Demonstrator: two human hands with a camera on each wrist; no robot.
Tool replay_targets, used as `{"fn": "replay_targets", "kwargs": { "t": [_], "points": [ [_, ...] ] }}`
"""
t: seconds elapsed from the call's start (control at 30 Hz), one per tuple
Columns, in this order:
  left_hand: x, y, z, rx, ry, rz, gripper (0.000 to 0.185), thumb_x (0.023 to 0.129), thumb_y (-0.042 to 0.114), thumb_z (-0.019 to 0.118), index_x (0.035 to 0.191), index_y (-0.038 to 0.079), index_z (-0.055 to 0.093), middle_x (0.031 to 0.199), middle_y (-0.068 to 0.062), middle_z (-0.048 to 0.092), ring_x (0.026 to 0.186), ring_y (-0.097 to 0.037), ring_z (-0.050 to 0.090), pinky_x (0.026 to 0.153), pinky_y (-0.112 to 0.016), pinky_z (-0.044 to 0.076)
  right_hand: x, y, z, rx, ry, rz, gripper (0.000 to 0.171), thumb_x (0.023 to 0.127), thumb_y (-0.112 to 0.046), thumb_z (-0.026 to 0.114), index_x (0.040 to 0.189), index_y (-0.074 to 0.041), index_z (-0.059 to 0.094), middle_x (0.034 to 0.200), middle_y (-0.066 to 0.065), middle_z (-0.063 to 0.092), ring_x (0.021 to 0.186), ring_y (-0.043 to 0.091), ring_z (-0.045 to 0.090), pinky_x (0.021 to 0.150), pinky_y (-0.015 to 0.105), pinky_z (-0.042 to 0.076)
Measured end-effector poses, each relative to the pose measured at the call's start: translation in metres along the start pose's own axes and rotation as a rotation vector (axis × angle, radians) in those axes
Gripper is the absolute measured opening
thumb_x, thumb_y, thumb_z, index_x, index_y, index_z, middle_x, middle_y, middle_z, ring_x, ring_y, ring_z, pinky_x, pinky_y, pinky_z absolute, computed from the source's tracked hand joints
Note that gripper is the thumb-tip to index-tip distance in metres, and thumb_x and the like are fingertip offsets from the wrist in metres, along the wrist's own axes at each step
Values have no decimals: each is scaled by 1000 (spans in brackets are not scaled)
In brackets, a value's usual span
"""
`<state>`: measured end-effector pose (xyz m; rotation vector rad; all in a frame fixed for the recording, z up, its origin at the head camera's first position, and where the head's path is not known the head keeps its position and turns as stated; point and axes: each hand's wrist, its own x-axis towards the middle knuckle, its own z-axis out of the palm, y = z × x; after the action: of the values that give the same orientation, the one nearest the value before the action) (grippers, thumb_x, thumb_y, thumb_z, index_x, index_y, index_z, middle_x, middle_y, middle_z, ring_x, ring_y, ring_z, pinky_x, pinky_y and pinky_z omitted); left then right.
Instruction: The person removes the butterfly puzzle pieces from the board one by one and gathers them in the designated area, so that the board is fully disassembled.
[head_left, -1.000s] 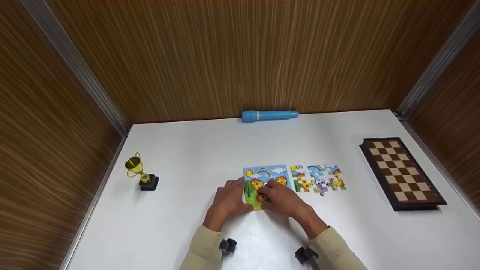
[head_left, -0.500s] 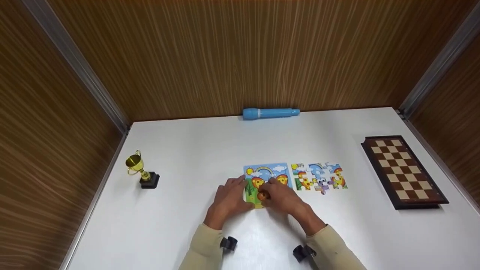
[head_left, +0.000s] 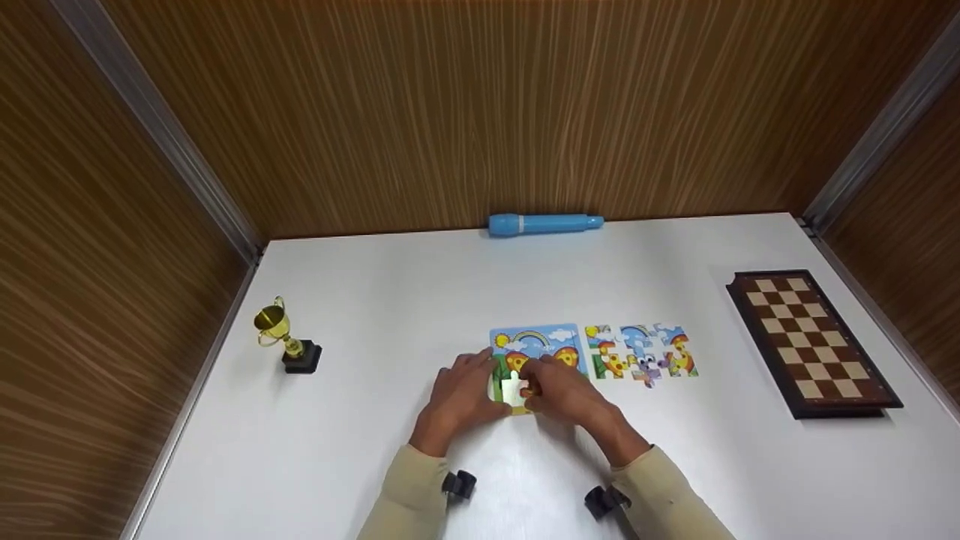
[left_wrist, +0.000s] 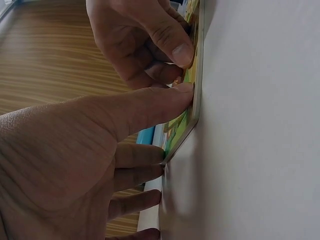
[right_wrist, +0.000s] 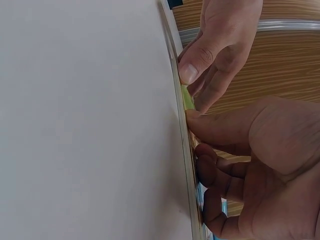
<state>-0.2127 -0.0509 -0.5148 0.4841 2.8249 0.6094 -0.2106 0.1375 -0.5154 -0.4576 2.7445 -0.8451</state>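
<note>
A picture jigsaw board (head_left: pixel 534 337) with a rainbow and sun lies on the white table, between both hands. My left hand (head_left: pixel 459 397) rests at its lower left corner, thumb along the near edge and straight fingers at the left side (left_wrist: pixel 145 157). With curled fingers, my right hand (head_left: pixel 564 394) pinches an orange-brown puzzle piece (head_left: pixel 529 391) low over the board, partly covered by the fingers. Beside it a white piece-shaped gap (head_left: pixel 512 391) shows in the board. Several joined and loose puzzle pieces (head_left: pixel 613 366) lie right of the board.
A small gold trophy cup (head_left: pixel 274 324) on a black base stands at the left. A blue toy microphone (head_left: pixel 546 224) lies along the back wall. To the right is a checkered chessboard (head_left: pixel 817 341) with a dark frame. Wood-grain panels (head_left: pixel 450 112) enclose the table.
The orange-brown piece has come up out of its place in the board, in my right hand, uncovering the white gap. My left hand stays at the board's corner.
</note>
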Motion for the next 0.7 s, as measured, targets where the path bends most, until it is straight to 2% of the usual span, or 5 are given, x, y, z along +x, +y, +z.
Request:
{"fn": "replay_targets", "kwargs": {
  "t": [0.13, 0.33, 0.53, 0.7],
  "points": [
    [1, 0, 0, 1, -6, -1, 77, 77, 41, 76, 142, 10, 49, 153, -4, 41, 137, -27, 39, 105, -52, 37, 0, 2, 0, 64, 15, -28, 25, 82, -5, 73, 103, -10, 61, 92, 1, 60, 81, 15, 51, 74, 33, 46],
    [0, 0, 0, -7, -3, -2, 76, 77, 39, 76, 141, 11, 50, 153, -4, 41, 137, -27, 39, 105, -51, 37, -2, 5, 2, 125, 57, -81, 12, 88, -8, 66, 98, -11, 60, 86, -2, 61, 75, 11, 53, 67, 27, 46],
    [0, 0, 1, 0, 3, 8, 77, 76, 40, 78, 141, 10, 50, 154, -4, 40, 137, -28, 40, 103, -51, 38, -3, 4, 1, 196, 83, -39, 8, 88, -5, 65, 93, -12, 63, 86, -1, 66, 75, 11, 56, 64, 25, 47],
    [0, 0, 1, 71, 26, 30, 76, 75, 43, 77, 139, 11, 52, 152, -4, 44, 134, -27, 44, 98, -50, 42, -4, 4, -2, 272, 76, -23, 7, 91, -5, 62, 94, -11, 62, 79, 0, 67, 69, 11, 57, 58, 25, 45]
  ]
}}
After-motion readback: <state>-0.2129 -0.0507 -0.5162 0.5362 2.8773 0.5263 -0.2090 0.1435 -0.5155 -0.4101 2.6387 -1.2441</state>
